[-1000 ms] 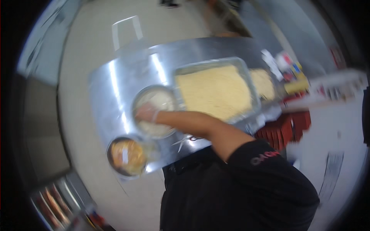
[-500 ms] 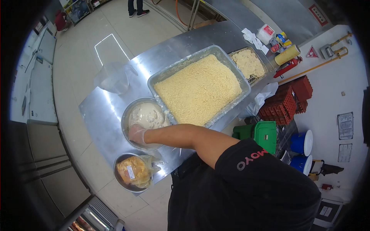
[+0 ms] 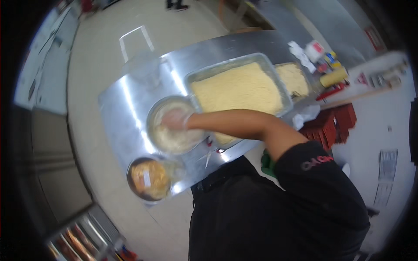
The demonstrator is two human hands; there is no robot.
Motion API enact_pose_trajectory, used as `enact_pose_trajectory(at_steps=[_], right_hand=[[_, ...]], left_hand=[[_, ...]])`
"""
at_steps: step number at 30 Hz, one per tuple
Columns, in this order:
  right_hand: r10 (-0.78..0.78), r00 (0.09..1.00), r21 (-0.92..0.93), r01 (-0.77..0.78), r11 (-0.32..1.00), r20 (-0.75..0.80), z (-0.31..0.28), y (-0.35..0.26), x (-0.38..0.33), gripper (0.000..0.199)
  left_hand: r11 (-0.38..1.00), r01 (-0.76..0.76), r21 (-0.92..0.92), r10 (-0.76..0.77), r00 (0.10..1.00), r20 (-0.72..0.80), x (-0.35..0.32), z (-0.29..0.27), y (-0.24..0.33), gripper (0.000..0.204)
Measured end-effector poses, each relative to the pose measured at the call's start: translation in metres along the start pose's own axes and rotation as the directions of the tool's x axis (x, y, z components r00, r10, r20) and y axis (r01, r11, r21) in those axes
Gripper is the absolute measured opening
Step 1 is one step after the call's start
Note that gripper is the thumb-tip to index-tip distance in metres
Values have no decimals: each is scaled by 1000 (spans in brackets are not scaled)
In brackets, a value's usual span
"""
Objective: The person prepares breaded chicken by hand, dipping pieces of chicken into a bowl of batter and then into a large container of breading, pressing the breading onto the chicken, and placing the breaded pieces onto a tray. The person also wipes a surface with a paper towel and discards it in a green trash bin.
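Round metal bowl (image 3: 174,126) of pale mixture set on steel worktop (image 3: 126,108), just beside large crumb tray (image 3: 239,89). Right hand (image 3: 174,119) pressed into mixture, arm outstretched; grip blurred, cannot be told.

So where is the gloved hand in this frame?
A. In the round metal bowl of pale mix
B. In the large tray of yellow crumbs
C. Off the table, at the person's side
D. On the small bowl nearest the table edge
A: the right hand reaches across the steel table into the round metal bowl, beside the large crumb tray, apart from the small bowl.
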State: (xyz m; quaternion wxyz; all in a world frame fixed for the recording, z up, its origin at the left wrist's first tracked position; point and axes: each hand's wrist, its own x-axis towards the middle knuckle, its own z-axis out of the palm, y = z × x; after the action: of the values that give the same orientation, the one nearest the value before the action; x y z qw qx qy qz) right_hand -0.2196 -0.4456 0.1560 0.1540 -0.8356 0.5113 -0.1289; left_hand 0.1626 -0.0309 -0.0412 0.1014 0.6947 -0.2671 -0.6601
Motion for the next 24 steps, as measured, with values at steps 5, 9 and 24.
enact_pose_trajectory(at_steps=[5,9,24], right_hand=[[24,997,-27,-21,999,78,-10,54,-17,11],[238,963,-31,-236,971,128,-30,36,-22,18],[187,849,-394,27,919,495,-64,22,-57,22]], left_hand=[[680,-406,611,501,865,17,-9,20,-76,29],[962,-11,-272,-12,997,-81,-32,30,-4,30],[879,169,-447,-225,971,-76,-48,61,24,28]])
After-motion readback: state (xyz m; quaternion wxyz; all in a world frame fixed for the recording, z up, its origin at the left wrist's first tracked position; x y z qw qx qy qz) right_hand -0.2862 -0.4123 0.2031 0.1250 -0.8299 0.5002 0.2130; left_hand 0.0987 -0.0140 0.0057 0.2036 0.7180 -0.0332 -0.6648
